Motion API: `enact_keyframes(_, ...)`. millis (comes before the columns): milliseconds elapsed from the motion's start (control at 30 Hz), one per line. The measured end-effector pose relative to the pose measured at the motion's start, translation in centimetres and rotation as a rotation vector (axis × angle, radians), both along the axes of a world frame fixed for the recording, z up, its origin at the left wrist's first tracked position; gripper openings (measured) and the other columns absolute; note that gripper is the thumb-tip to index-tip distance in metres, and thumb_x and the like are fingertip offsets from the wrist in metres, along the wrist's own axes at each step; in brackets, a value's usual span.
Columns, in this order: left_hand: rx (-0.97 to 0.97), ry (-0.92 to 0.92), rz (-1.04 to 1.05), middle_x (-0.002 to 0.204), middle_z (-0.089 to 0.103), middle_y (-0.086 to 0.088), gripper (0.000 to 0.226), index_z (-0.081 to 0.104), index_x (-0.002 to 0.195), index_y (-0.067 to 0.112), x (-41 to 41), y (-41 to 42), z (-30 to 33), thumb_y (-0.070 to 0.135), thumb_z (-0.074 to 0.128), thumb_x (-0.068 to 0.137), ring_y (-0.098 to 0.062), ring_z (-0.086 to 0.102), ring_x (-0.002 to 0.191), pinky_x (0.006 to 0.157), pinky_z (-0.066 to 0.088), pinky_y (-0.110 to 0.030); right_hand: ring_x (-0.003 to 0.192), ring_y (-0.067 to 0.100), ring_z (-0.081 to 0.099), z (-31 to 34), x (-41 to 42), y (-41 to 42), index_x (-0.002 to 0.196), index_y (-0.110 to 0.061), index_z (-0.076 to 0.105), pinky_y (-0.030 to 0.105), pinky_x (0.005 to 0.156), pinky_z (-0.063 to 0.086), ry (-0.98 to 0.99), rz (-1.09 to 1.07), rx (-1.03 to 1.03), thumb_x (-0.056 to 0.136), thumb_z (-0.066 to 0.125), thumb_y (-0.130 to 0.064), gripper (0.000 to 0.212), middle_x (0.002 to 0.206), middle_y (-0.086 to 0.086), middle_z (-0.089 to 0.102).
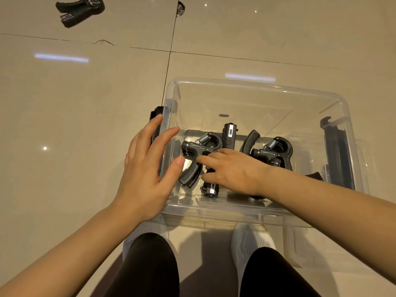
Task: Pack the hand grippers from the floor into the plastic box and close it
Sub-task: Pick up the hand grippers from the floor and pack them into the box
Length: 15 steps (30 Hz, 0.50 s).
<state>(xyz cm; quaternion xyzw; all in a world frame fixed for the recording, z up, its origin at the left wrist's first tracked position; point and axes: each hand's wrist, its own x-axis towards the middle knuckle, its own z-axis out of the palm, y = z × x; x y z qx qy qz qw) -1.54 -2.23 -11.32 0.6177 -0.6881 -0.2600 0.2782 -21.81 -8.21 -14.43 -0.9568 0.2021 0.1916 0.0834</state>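
Observation:
A clear plastic box [259, 87] stands open on the tiled floor in front of my feet. Several black hand grippers lie on its bottom: one with a spring at the left [198, 147], another at the right [273, 152]. My right hand [233, 171] reaches down inside the box, its fingers lying fairly straight on the left grippers; its thumb is hidden. My left hand [145, 168] rests with spread, straight fingers against the box's left wall. Two more black hand grippers [79, 10] lie together on the floor at the far left.
Black latches sit on the box's left side [154, 118] and right side [336, 151]. A clear lid [304, 245] lies on the floor by the box's near right corner. A small dark object [181, 7] sits on a tile joint at the back. My white shoes [250, 239] touch the box's front.

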Motion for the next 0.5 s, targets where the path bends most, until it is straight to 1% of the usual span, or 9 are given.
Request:
enact_keyframes(67,-0.031,-0.108,-0.029,0.151,0.022,0.004,0.051,0.039,0.137,0.03,0.1,0.0,0.4,0.046,0.039,0.088,-0.011,0.019,0.137,0.108,0.026,-0.045,0.114,0.035,0.054,0.4,-0.9,0.0,0.119,-0.018,0.059,0.048,0.092,0.045,-0.046,-0.093,0.006,0.075,0.072,-0.015,0.047,0.137,0.015,0.048)
enact_keyframes(100,-0.063,-0.178,-0.059,0.151,0.025,0.0,0.051,0.041,0.136,0.027,0.1,0.0,0.7,0.046,0.04,0.089,-0.018,0.02,0.139,0.108,0.026,-0.048,0.114,0.035,0.055,1.1,-1.6,0.1,0.122,-0.019,0.057,0.048,0.091,0.046,-0.063,-0.191,0.02,0.071,0.076,-0.021,0.055,0.134,0.014,0.051)
enact_keyframes(133,-0.098,-0.236,-0.096,0.15,0.027,-0.003,0.05,0.044,0.135,0.025,-0.1,0.0,1.0,0.045,0.041,0.089,-0.022,0.022,0.139,0.108,0.026,-0.051,0.114,0.033,0.054,2.0,-2.6,0.2,0.127,-0.021,0.053,0.046,0.091,0.046,-0.058,-0.301,0.023,0.072,0.076,-0.029,0.06,0.133,0.011,0.051)
enact_keyframes(167,-0.124,-0.272,-0.131,0.149,0.03,-0.005,0.048,0.046,0.133,0.023,-0.4,0.0,1.4,0.045,0.041,0.09,-0.025,0.024,0.139,0.107,0.025,-0.055,0.116,0.03,0.052,3.0,-3.9,0.4,0.132,-0.024,0.047,0.042,0.092,0.044,-0.039,-0.408,0.009,0.077,0.071,-0.037,0.061,0.135,0.008,0.049)
enact_keyframes(233,-0.12,-0.283,-0.179,0.147,0.035,-0.004,0.046,0.051,0.13,0.024,-1.3,-0.2,1.9,0.047,0.039,0.091,-0.024,0.024,0.139,0.108,0.022,-0.058,0.121,0.024,0.046,4.4,-7.1,0.9,0.14,-0.029,0.03,0.036,0.094,0.041,0.124,-0.549,-0.014,0.085,0.056,-0.052,0.065,0.141,0.001,0.038)
enact_keyframes(300,-0.095,-0.329,-0.224,0.147,0.035,-0.003,0.049,0.053,0.129,0.024,-2.3,-0.5,1.9,0.051,0.035,0.091,-0.023,0.022,0.14,0.11,0.017,-0.059,0.12,0.022,0.047,5.8,-9.2,1.8,0.144,-0.032,0.018,0.034,0.093,0.042,0.328,-0.593,0.039,0.084,0.051,-0.061,0.074,0.144,-0.001,0.032)
enact_keyframes(333,-0.094,-0.386,-0.244,0.147,0.036,-0.004,0.051,0.053,0.129,0.024,-2.6,-0.6,1.8,0.052,0.033,0.092,-0.023,0.022,0.14,0.11,0.015,-0.059,0.119,0.022,0.049,6.0,-9.7,2.3,0.144,-0.034,0.017,0.034,0.092,0.044,0.36,-0.605,0.091,0.084,0.051,-0.062,0.075,0.143,-0.003,0.033)
enact_keyframes(400,-0.079,-0.471,-0.259,0.147,0.037,-0.005,0.054,0.054,0.129,0.023,-2.9,-0.7,1.5,0.054,0.031,0.092,-0.024,0.022,0.14,0.111,0.014,-0.059,0.114,0.02,0.053,5.9,-10.1,2.8,0.143,-0.036,0.019,0.033,0.088,0.045,0.344,-0.621,0.143,0.084,0.051,-0.061,0.072,0.137,-0.006,0.042)
enact_keyframes(500,-0.054,-0.483,-0.247,0.146,0.039,-0.004,0.053,0.057,0.126,0.023,-2.8,-0.7,1.4,0.054,0.03,0.092,-0.024,0.023,0.14,0.111,0.014,-0.058,0.111,0.019,0.054,5.9,-9.8,2.6,0.143,-0.036,0.022,0.031,0.084,0.044,0.32,-0.586,0.131,0.086,0.051,-0.057,0.067,0.127,-0.006,0.051)
